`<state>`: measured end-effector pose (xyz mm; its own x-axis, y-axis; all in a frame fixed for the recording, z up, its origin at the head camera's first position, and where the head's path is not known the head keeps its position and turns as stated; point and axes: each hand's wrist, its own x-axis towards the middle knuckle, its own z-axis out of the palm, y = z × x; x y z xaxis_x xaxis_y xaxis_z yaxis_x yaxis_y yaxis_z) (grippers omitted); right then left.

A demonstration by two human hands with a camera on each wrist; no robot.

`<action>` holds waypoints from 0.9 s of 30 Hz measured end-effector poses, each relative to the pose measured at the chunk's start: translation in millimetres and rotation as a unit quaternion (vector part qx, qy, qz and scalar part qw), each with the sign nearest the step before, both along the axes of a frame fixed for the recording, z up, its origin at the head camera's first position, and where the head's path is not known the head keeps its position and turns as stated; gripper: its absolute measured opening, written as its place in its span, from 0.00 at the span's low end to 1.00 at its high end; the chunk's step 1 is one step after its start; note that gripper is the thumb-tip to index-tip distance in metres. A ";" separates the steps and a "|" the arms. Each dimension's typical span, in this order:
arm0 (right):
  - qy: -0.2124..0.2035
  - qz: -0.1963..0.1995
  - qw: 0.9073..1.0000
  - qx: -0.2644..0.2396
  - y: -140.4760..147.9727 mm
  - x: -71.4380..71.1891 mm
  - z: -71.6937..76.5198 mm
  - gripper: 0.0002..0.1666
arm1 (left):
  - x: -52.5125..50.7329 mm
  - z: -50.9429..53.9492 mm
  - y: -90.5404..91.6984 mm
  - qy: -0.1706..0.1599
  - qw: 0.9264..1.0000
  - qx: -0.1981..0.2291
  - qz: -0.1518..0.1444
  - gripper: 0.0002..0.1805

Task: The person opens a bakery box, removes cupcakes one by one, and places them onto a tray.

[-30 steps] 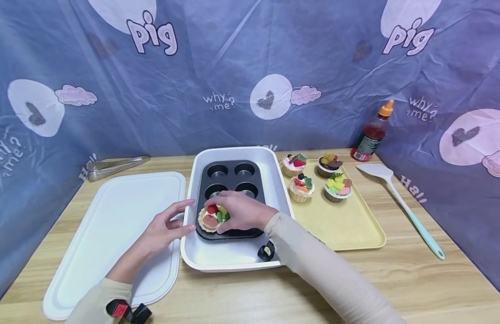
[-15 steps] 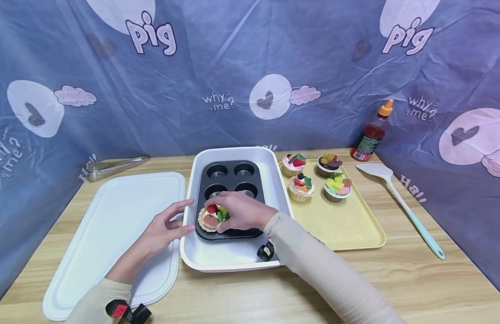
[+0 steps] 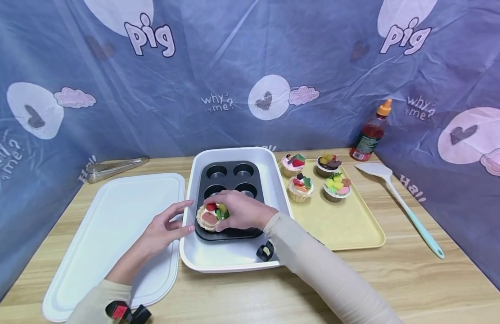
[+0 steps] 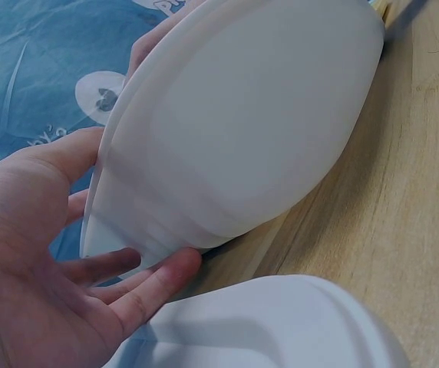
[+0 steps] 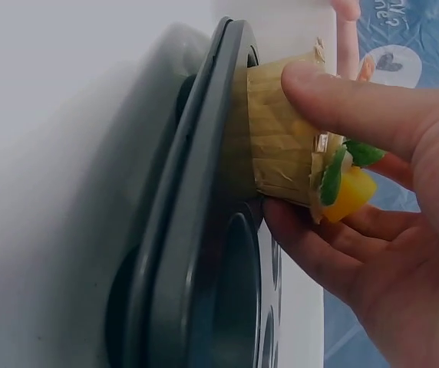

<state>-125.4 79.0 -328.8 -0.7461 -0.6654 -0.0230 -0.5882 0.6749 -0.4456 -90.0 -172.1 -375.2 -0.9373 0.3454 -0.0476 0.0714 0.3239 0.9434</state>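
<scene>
My right hand (image 3: 243, 210) pinches a cupcake (image 3: 209, 218) between thumb and fingers. Red, yellow and green fruit shapes top it, and its paper cup (image 5: 277, 134) is tan. It is at the near left cup of a dark muffin tin (image 3: 230, 169); how deep its base sits I cannot tell. The tin lies inside a deep white tray (image 3: 233, 265). Beside the tray's left wall is my left hand (image 3: 164, 229), thumb and fingers spread. In the left wrist view, the left fingers (image 4: 154, 287) lie against the tray's outer side, with the thumb at its rim.
A yellow tray (image 3: 339, 229) with several cupcakes (image 3: 300, 189) stands to the right. Beyond it are a spatula (image 3: 399, 198) and a red sauce bottle (image 3: 369, 135). A white board (image 3: 120, 225) lies left, with metal tongs (image 3: 116, 168) behind it. A printed cloth (image 3: 217, 54) closes off the back.
The cupcake and right fingertips have shifted very slightly upward in the head view. My left hand stays at the white tray's wall.
</scene>
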 end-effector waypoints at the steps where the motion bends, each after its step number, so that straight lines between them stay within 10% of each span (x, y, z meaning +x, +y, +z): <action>1: 0.000 0.000 1.000 -0.002 -0.1 0.0 0.0 0.39 | 0.0 0.0 0.0 0.000 1.000 0.001 0.000 0.38; 27: 0.011 -0.012 0.988 -0.156 20.2 -9.9 19.0 0.41 | 0.7 0.0 -0.9 -0.001 0.999 0.032 -0.012 0.38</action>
<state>-135.3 99.2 -309.8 -0.7597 -0.6198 0.1966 -0.5852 0.5199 -0.6223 -89.3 -173.0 -375.2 -0.9284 0.3706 -0.0267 0.0764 0.2608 0.9624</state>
